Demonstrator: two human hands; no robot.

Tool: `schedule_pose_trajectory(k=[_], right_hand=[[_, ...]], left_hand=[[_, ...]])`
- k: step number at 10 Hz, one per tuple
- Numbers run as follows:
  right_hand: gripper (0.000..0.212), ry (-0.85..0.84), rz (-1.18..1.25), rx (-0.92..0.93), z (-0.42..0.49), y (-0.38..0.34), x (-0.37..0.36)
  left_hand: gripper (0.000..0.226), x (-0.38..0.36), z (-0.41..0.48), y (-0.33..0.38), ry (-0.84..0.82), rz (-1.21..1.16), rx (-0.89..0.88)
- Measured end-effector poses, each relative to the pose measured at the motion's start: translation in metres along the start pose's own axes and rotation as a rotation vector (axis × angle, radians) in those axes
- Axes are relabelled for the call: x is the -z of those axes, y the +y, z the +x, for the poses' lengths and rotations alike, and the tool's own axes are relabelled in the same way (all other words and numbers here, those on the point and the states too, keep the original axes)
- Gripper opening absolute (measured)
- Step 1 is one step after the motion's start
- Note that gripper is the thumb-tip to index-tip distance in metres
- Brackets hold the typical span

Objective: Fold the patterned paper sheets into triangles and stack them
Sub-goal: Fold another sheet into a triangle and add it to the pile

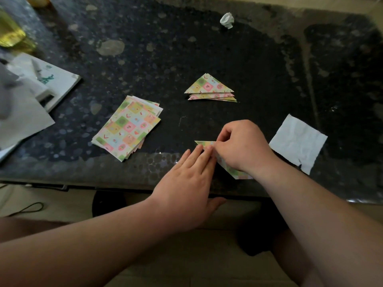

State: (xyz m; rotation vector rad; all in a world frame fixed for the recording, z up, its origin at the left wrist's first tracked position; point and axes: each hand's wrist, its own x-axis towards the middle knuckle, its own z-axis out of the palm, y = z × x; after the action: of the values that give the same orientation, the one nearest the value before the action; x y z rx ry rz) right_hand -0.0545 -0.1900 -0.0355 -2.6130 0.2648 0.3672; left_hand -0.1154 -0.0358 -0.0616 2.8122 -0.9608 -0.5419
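A pile of flat patterned paper sheets [127, 128] lies on the dark stone table [165, 59], left of centre. Further back sits a small stack of folded patterned triangles [210, 88]. Near the table's front edge lies a sheet being folded [234, 171], mostly covered by my hands; one pointed corner shows at the left, another at the lower right. My left hand [186, 183] lies flat with straight fingers pressing on this sheet. My right hand [242, 146] has curled fingers and pinches the paper's folded edge.
A white paper square [298, 141] lies right of my hands. A crumpled white paper ball [227, 20] sits at the back. White papers and a booklet [51, 83] cover the left side, with a yellow object [10, 32] behind. The table's front edge runs just below my hands.
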Motion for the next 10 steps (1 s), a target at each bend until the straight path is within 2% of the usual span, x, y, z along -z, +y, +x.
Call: schedule_pose_trajectory(k=[10], right_hand=[[0.012, -0.035, -0.107, -0.029, 0.0032, -0.0079, 0.0014]], left_hand=[[0.093, -0.0005, -0.0005, -0.0027, 0.017, 0.012, -0.002]])
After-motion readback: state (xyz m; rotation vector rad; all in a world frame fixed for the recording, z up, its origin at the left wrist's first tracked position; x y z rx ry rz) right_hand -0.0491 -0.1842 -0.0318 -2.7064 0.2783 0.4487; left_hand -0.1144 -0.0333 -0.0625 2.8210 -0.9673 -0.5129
